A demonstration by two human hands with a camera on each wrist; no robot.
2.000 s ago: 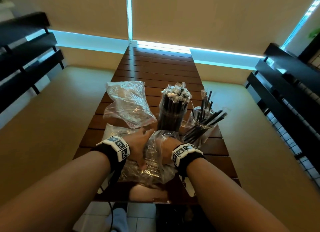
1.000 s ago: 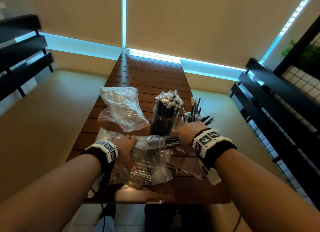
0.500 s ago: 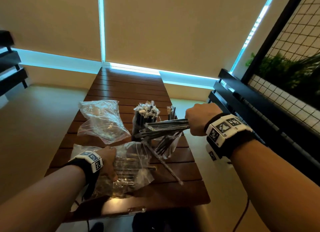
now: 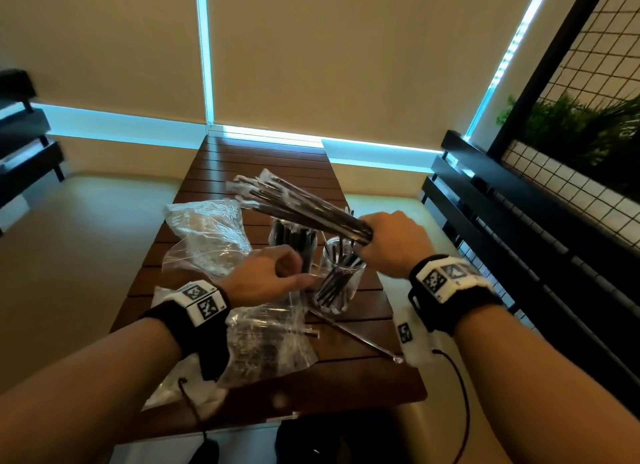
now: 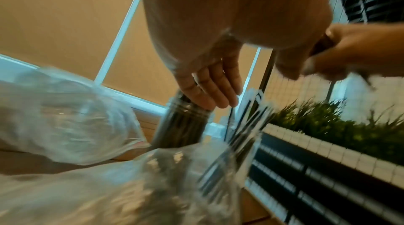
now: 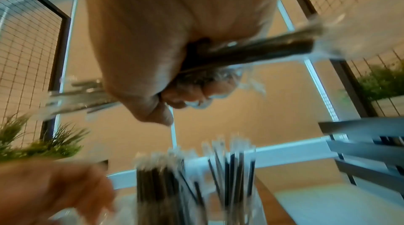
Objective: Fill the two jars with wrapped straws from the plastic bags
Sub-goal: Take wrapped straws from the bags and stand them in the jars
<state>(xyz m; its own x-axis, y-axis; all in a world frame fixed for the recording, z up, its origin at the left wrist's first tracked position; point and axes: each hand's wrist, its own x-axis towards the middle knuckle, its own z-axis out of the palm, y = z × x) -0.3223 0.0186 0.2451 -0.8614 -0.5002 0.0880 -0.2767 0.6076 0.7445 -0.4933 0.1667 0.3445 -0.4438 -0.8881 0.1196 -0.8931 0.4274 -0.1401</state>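
Straws fill my right hand (image 4: 388, 244): a thick bundle of black straws in clear wrappers (image 4: 298, 204), my fingers clamped round one end while the other end fans out up and to the left. I hold it above the two jars on the slatted brown wooden table (image 4: 349, 370). The clear plastic jar on the right (image 4: 337, 283) has only a loose handful of black straws leaning in it, and my fist is just over its mouth. The clear jar on the left (image 4: 294, 240), right beside it, is packed tight with black straws.

My left hand (image 4: 266, 278) holds nothing, its fingers loosely extended and apart; in the left wrist view the fingertips (image 5: 207, 93) sit at the rim of the packed jar, though blur keeps me from telling whether they touch it. Under that wrist lies a crumpled clear plastic bag with straws inside (image 4: 270, 346). A second clear plastic bag (image 4: 207, 235), crumpled, sits farther back on the left. One wrapped black straw (image 4: 353, 335) lies alone on the slats near the front right edge.
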